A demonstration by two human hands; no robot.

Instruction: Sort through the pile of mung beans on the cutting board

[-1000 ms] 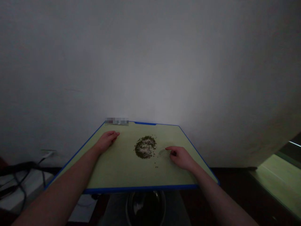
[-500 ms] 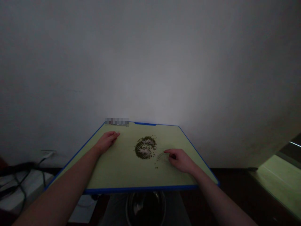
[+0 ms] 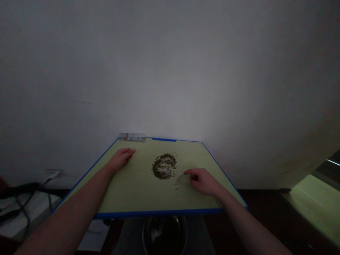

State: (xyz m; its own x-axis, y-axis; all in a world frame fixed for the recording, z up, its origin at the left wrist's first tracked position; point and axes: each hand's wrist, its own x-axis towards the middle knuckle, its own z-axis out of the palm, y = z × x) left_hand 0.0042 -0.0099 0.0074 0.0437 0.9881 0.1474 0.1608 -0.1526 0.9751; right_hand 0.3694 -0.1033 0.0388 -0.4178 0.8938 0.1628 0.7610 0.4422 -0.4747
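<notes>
left hand (image 3: pixel 121 159) on table (image 3: pixel 132 197) | right hand (image 3: pixel 199 179) holding clear curved piece (image 3: pixel 182 177) near grain pile (image 3: pixel 162 172) | bowl (image 3: pixel 156 233) below table edge

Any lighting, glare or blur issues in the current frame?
Head view: dim, wall brightest mid-frame and darker toward the corners; head view: pale glint on the round vessel; head view: grain pile soft, clear curved piece at the right hand faint; head view: pixelated patch over the far left corner of the table.

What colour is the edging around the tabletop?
The edging is blue, showing best along the near side in the head view.
</notes>
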